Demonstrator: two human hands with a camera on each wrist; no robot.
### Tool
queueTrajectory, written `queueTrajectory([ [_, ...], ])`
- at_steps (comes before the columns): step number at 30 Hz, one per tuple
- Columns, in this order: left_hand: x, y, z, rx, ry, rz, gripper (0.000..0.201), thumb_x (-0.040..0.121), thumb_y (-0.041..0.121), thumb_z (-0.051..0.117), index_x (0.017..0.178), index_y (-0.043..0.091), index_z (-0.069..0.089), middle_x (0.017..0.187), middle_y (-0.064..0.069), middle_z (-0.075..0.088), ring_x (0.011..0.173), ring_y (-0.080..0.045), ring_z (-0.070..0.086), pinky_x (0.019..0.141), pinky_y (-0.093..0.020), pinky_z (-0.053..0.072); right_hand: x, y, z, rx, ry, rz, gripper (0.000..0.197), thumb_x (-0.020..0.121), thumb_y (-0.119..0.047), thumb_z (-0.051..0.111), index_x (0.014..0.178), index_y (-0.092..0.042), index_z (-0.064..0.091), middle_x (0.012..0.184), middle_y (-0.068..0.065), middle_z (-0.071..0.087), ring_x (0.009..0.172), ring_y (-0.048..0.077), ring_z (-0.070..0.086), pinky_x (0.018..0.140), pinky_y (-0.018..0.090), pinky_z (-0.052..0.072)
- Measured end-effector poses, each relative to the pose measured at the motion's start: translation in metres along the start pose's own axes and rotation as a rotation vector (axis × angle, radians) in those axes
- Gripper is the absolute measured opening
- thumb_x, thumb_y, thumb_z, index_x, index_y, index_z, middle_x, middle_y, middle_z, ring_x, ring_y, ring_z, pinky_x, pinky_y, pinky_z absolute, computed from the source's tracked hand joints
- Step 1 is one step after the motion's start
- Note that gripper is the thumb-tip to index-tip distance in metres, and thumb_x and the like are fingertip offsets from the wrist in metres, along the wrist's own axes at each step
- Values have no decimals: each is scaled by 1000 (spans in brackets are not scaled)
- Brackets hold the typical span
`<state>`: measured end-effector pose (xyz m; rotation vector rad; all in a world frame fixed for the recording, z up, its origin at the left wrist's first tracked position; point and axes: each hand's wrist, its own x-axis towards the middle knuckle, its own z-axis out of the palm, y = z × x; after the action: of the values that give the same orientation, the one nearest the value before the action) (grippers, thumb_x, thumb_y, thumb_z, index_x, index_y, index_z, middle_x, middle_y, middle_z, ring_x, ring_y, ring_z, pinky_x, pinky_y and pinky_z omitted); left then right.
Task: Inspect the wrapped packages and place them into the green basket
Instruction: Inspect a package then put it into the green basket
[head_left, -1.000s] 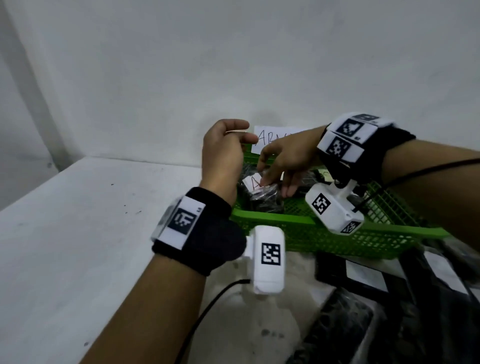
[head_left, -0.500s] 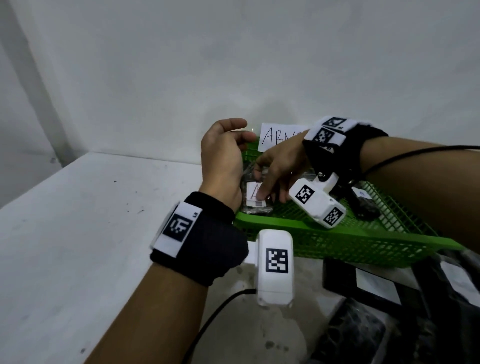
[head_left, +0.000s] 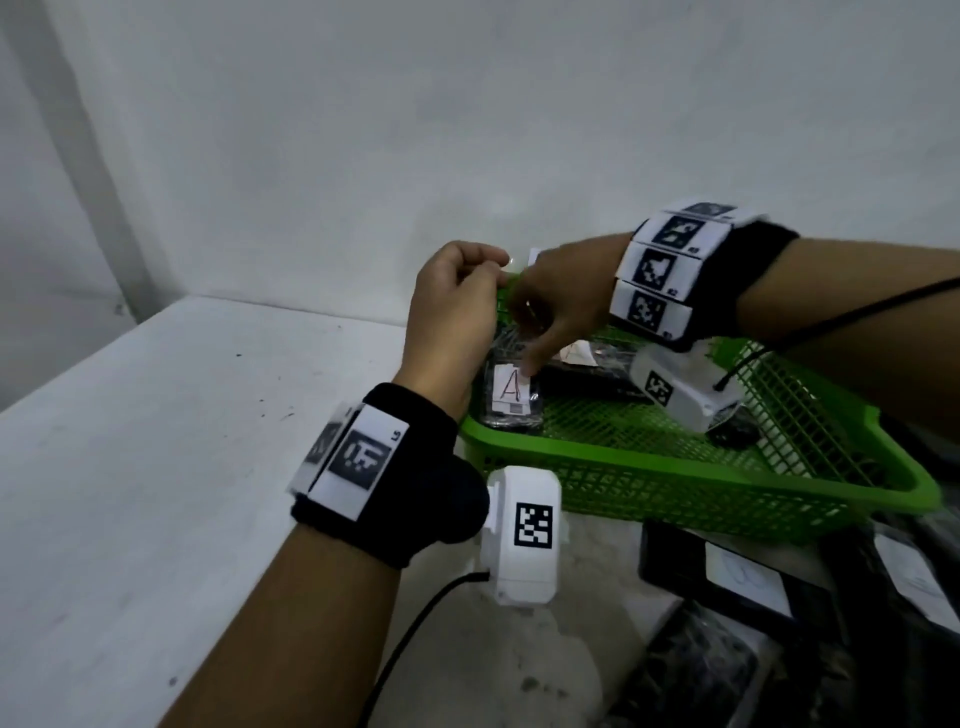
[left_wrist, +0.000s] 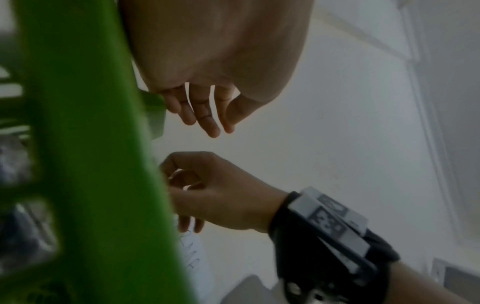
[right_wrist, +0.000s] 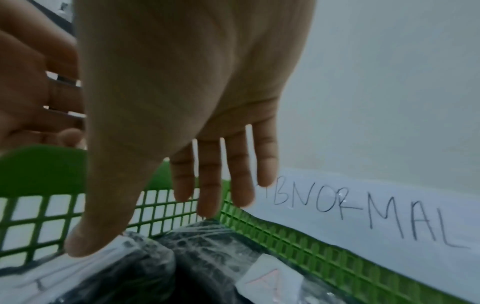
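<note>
A black wrapped package (head_left: 511, 397) with a white label marked "A" stands in the near left corner of the green basket (head_left: 675, 467). My right hand (head_left: 530, 353) reaches over it with straight fingers, and in the right wrist view the thumb tip rests on the package (right_wrist: 116, 267). A second wrapped package (right_wrist: 270, 281) with a red "A" label lies beside it. My left hand (head_left: 483, 270) hovers over the basket's left end. In the left wrist view its fingers (left_wrist: 205, 119) hang loose and hold nothing.
A paper sign reading "ABNORMAL" (right_wrist: 363, 216) leans on the wall behind the basket. Several more black wrapped packages (head_left: 727, 577) lie on the table in front of the basket at the lower right. The white table (head_left: 156, 467) stretches to the left.
My right hand carried the package from the basket's middle to its left corner, set it down, and its fingers have straightened off it. The left hand stayed beside it.
</note>
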<state>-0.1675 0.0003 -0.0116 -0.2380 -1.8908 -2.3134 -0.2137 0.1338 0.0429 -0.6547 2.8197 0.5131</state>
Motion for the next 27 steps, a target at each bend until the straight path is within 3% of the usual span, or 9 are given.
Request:
queueTrajectory([
  [3, 0, -6, -2, 109, 38, 12, 18, 88, 16, 54, 85, 31, 63, 92, 2, 66, 95, -22, 65, 87, -44, 56, -10, 1, -3, -121, 56, -131, 47, 70, -68, 78, 69, -35, 45, 66, -17, 52, 60, 7, 50, 64, 31, 46],
  [6, 2, -15, -1, 135, 60, -53, 19, 72, 29, 53, 77, 43, 64, 100, -5, 68, 105, -33, 64, 88, -55, 55, -15, -7, 17, -161, 54, -223, 39, 74, -59, 79, 91, -30, 60, 72, -18, 52, 69, 12, 49, 65, 28, 40],
  [9, 2, -14, 0, 85, 67, -84, 19, 69, 26, 50, 76, 34, 66, 96, -9, 70, 102, -38, 65, 86, -59, 55, -14, -10, 33, -171, 156, -272, 41, 81, -52, 75, 108, -24, 66, 90, -6, 67, 76, 17, 53, 67, 27, 38],
  [14, -1, -7, 0, 37, 68, -98, 19, 66, 23, 49, 77, 23, 64, 88, -6, 69, 96, -36, 68, 85, -60, 55, -12, -5, 51, -162, 237, -273, 36, 88, -44, 69, 114, -20, 62, 98, 3, 71, 85, 28, 65, 67, 29, 37],
  [18, -3, -5, 0, 45, 61, -79, 10, 78, 22, 54, 78, 20, 63, 86, -2, 66, 91, -30, 65, 90, -56, 55, -12, -3, 66, -89, 218, -247, 31, 89, -37, 69, 110, -19, 54, 96, 1, 67, 87, 27, 64, 66, 29, 35],
  [22, -1, -8, 1, 27, 47, -77, 14, 92, 14, 53, 82, 16, 62, 80, 0, 62, 82, -24, 62, 88, -57, 56, -17, 3, 60, -127, 175, -162, 50, 81, -52, 75, 114, -23, 52, 89, -8, 52, 78, 18, 51, 68, 29, 38],
  [27, -3, -4, 1, 128, 82, -16, 11, 82, 31, 56, 79, 23, 64, 86, 3, 67, 95, -26, 66, 91, -50, 55, -37, 20, 31, -95, 277, -102, 16, 91, -32, 68, 92, -27, 53, 88, -6, 64, 80, 20, 60, 67, 29, 39],
])
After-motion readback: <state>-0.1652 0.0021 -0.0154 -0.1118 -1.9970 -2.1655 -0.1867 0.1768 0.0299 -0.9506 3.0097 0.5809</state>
